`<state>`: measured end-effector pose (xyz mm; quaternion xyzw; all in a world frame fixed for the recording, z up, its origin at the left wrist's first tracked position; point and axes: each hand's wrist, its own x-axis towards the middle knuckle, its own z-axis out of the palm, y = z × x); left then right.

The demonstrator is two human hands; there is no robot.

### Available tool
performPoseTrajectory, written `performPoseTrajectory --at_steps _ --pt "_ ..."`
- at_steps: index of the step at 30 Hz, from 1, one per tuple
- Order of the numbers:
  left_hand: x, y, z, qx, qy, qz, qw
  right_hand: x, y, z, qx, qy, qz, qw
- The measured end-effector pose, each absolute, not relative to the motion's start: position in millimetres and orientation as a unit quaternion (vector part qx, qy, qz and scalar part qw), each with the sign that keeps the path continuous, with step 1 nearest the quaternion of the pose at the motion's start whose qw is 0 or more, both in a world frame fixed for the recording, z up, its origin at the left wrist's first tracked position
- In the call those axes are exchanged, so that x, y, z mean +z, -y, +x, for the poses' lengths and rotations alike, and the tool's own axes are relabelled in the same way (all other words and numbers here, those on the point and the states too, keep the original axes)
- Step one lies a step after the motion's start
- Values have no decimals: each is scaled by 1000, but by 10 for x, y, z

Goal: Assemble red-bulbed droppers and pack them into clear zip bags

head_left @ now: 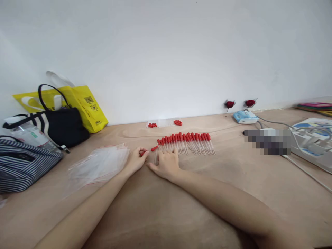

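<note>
A row of droppers (pixel 193 138), clear tubes with red rubber bulbs, lies side by side on the wooden table. My left hand (pixel 136 159) is closed, pinching a red dropper bulb (pixel 142 153) left of the row. Just beyond it lies another red dropper bulb (pixel 154 148), tilted apart from the row; whether a tube is fitted to it I cannot tell. My right hand (pixel 167 163) rests palm down with fingers stretched out over the left end of the row, hiding some tube ends. A clear tube shows beside its thumb.
Clear plastic bags (pixel 100 164) lie left of my hands. Two small red piles on clear plastic (pixel 164 122) are by the wall. Left stand a striped pouch (pixel 28 166), a black bag (pixel 66 126) and a yellow bag (pixel 89 107). A tissue pack (pixel 246 117) and cables are right.
</note>
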<state>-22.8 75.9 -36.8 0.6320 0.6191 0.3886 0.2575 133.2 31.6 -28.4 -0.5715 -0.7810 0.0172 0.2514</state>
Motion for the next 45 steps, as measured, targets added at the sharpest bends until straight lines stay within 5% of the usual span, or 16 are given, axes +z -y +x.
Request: performPoseTrajectory --at_steps 16,36,45 --pt "-279 -1073 -13 353 -579 707 200 -312 -3 2020 -33 840 -512 176" --pt "-399 -1380 90 445 -606 590 294 -522 -156 2626 31 805 -533 259" --pt "-395 -995 56 453 -597 629 207 -502 -143 2639 39 807 -524 269"
